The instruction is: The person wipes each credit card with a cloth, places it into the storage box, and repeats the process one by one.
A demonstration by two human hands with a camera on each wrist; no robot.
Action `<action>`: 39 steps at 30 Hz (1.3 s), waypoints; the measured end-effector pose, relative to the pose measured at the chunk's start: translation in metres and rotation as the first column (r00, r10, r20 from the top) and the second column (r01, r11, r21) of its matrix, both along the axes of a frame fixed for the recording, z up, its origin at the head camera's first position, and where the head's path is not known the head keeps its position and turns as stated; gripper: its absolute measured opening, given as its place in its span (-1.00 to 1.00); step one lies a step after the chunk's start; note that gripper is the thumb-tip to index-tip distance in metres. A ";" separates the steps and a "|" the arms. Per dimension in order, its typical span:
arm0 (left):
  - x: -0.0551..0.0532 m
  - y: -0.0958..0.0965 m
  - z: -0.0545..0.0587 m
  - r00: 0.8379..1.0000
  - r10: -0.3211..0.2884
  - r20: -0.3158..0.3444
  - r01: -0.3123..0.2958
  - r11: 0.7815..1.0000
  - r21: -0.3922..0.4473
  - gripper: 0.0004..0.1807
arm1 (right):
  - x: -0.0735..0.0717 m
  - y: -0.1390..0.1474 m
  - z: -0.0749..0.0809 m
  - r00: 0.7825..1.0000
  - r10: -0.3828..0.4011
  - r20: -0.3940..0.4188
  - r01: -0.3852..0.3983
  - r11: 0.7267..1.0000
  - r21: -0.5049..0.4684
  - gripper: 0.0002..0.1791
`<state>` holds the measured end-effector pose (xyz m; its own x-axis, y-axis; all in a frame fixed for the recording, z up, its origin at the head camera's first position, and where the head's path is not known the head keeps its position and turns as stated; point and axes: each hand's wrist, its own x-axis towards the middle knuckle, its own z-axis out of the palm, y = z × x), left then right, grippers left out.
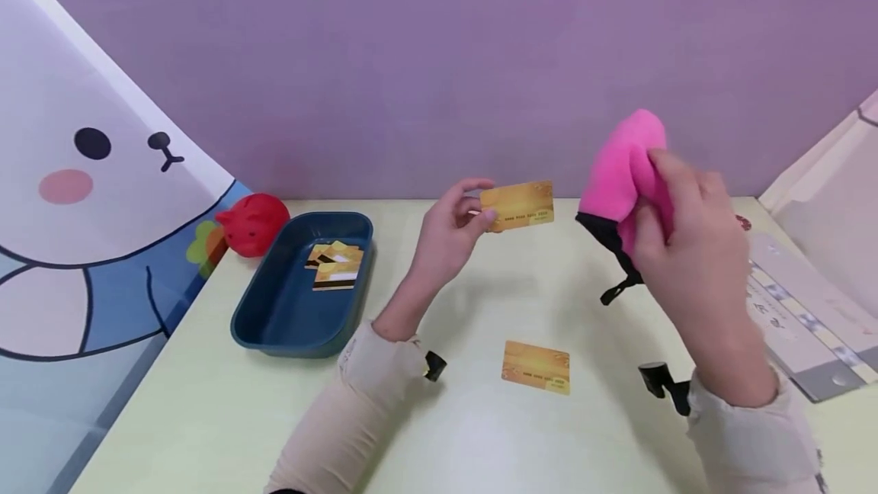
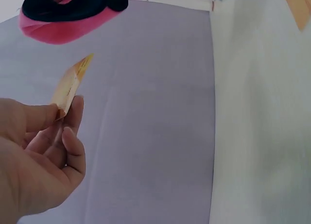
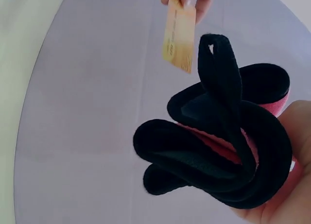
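Observation:
In the head view my left hand [image 1: 447, 235] pinches a gold bank card [image 1: 520, 206] between thumb and fingers, holding it up above the table. To its right, my right hand [image 1: 700, 273] grips a folded pink cloth [image 1: 620, 170], also raised. From the right wrist view the cloth's black edging [image 3: 262, 161] shows in bunched folds, with a black hanging loop [image 3: 218, 63] standing out. Card and cloth are apart. A second gold card [image 1: 536, 368] lies on the table between the forearms. Some of the right hand's fingers are hidden behind the cloth.
A dark blue tray [image 1: 288, 322] stands at the left with several gold cards [image 1: 338, 273] inside. Behind it sits a red piggy bank [image 1: 255, 226]. At the right edge lies a grey-white folder [image 1: 809, 311], partly behind the right arm. A purple backdrop [image 1: 439, 75] closes off the far side.

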<state>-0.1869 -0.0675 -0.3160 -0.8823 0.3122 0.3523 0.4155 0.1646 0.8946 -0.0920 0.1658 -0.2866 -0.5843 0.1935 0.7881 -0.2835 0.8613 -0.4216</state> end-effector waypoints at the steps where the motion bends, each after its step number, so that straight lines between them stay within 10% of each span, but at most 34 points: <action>1: 0.001 0.002 -0.001 1.000 0.001 0.003 -0.001 1.000 0.015 -0.61 | -0.001 -0.003 -0.001 1.000 0.017 -0.023 -0.016 1.000 0.020 -0.55; 10: 0.017 0.018 -0.005 0.999 -0.036 -0.028 0.037 0.998 0.047 -0.59 | -0.009 -0.030 -0.017 0.969 0.173 -0.176 -0.118 0.950 0.288 -0.61; 26: 0.028 0.020 -0.002 0.993 -0.003 -0.118 0.021 0.988 0.152 -0.56 | -0.010 -0.042 -0.027 0.966 0.217 -0.143 -0.165 0.937 0.306 -0.49; 39: 0.028 0.019 -0.004 0.995 -0.080 -0.063 0.087 0.989 0.122 -0.58 | -0.010 -0.040 -0.031 0.985 0.174 -0.021 -0.157 0.930 0.332 -0.41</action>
<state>-0.1592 -0.0488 -0.3197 -0.8319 0.3347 0.4426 0.4746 0.0160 0.8800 -0.1019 0.1255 -0.3171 -0.5445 -0.1770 0.8199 -0.4471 0.8883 -0.1052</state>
